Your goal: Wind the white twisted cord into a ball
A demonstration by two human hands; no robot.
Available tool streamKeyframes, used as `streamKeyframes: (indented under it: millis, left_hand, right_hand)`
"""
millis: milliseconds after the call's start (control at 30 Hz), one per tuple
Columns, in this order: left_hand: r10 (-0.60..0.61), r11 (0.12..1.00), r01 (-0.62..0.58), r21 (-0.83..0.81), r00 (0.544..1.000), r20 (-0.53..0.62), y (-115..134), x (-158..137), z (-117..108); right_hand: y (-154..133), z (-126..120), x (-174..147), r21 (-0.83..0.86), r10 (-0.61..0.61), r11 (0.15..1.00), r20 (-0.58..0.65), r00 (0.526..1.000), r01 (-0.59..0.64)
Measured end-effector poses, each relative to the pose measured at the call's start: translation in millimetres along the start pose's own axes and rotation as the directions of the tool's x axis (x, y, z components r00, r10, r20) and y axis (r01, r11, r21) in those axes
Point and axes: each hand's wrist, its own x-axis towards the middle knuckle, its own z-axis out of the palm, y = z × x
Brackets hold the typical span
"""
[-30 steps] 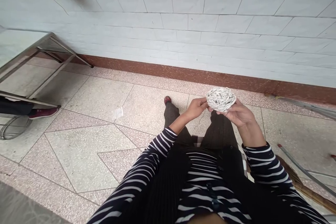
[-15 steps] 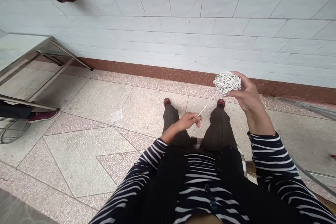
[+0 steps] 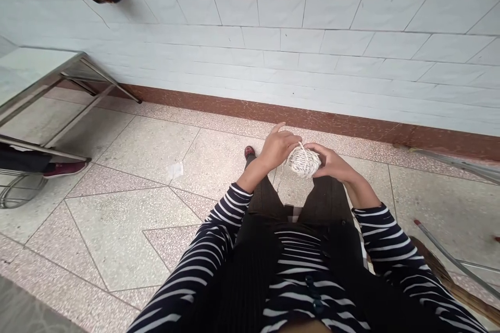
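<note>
A ball of pale twisted cord point(image 3: 303, 162) hangs in the air above my lap, between my two hands. My right hand point(image 3: 332, 163) is closed around its right side, thumb and fingers on the winding. Above the ball's upper left, my left hand point(image 3: 278, 146) pinches the cord strand point(image 3: 301, 145) at its fingertips, with the index finger raised. The strand lies close across the top of the ball. Part of the ball is hidden by my right fingers.
A metal-framed table point(image 3: 78, 57) stands at the left, with another person's shoe point(image 3: 65, 169) beneath it. Ahead runs a white tiled wall point(image 3: 312, 36). A white paper scrap point(image 3: 175, 170) lies on the floor. Metal legs point(image 3: 449, 255) show at the right.
My right hand has brought the ball down and left. My left hand has risen to the ball, and the stretched strand between them is now short and wrapped over its top.
</note>
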Motion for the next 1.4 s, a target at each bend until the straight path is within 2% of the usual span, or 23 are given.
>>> streamKeyframes:
  millis: [100, 167, 233, 300, 400, 533, 600, 800, 1000, 1067, 1133, 1233, 1300, 1367, 1400]
  left_hand:
    - [-0.163, 0.956, 0.156, -0.247, 0.987, -0.008, -9, -2, 10]
    - [-0.267, 0.876, 0.265, -0.403, 0.962, 0.051, -14, -8, 21]
    - [-0.318, 0.799, 0.349, -0.49, 0.936, 0.149, -18, -16, 35]
    - [-0.325, 0.741, 0.4, -0.539, 0.916, 0.233, -18, -26, 48]
    - [-0.297, 0.64, 0.424, -0.641, 0.906, 0.302, -11, -37, 58]
    - [-0.248, 0.437, 0.436, -0.787, 0.899, 0.36, 2, -41, 53]
    - [-0.23, 0.383, 0.442, -0.811, 0.896, 0.38, 5, -40, 48]
    - [-0.242, 0.514, 0.494, -0.701, 0.868, 0.434, 5, -46, 52]
    - [-0.261, 0.545, 0.523, -0.656, 0.849, 0.46, 8, -56, 55]
    - [-0.26, 0.571, 0.523, -0.633, 0.847, 0.464, 10, -58, 52]
    - [-0.262, 0.603, 0.533, -0.594, 0.835, 0.484, 13, -59, 49]
    - [-0.245, 0.622, 0.556, -0.551, 0.807, 0.537, 18, -67, 46]
    - [-0.228, 0.598, 0.579, -0.554, 0.786, 0.575, 22, -73, 43]
    - [-0.208, 0.562, 0.598, -0.571, 0.77, 0.603, 26, -77, 37]
    - [-0.2, 0.555, 0.599, -0.578, 0.77, 0.606, 28, -76, 33]
  right_hand:
    - [-8, -2, -9, 0.19, -0.055, 0.98, 0.014, 0.998, 0.051]
    - [-10, -2, -14, 0.306, -0.069, 0.948, -0.059, 0.996, 0.084]
    - [-15, -4, -17, 0.401, -0.065, 0.907, -0.164, 0.984, 0.127]
    - [-23, -6, -18, 0.46, -0.04, 0.875, -0.244, 0.969, 0.152]
    - [-37, -13, -17, 0.496, 0.003, 0.856, -0.283, 0.959, 0.143]
    - [-43, -26, -16, 0.465, 0.032, 0.874, -0.35, 0.936, 0.144]
    - [-40, -30, -18, 0.461, 0.036, 0.875, -0.368, 0.929, 0.148]
    - [-36, -23, -21, 0.471, 0.017, 0.87, -0.32, 0.947, 0.144]
    - [-32, -22, -13, 0.436, 0.002, 0.886, -0.34, 0.94, 0.156]
    - [-24, -22, -7, 0.38, 0.031, 0.913, -0.424, 0.905, 0.147]
    - [-16, -22, 0, 0.284, 0.03, 0.948, -0.534, 0.845, 0.146]
    - [-7, -26, 7, 0.071, -0.079, 0.983, -0.665, 0.742, 0.168]
    - [-5, -29, 8, -0.113, -0.186, 0.982, -0.701, 0.688, 0.151]
    - [-1, -31, 8, -0.296, -0.27, 0.952, -0.695, 0.666, 0.078]
    - [1, -31, 8, -0.365, -0.286, 0.931, -0.682, 0.673, 0.026]
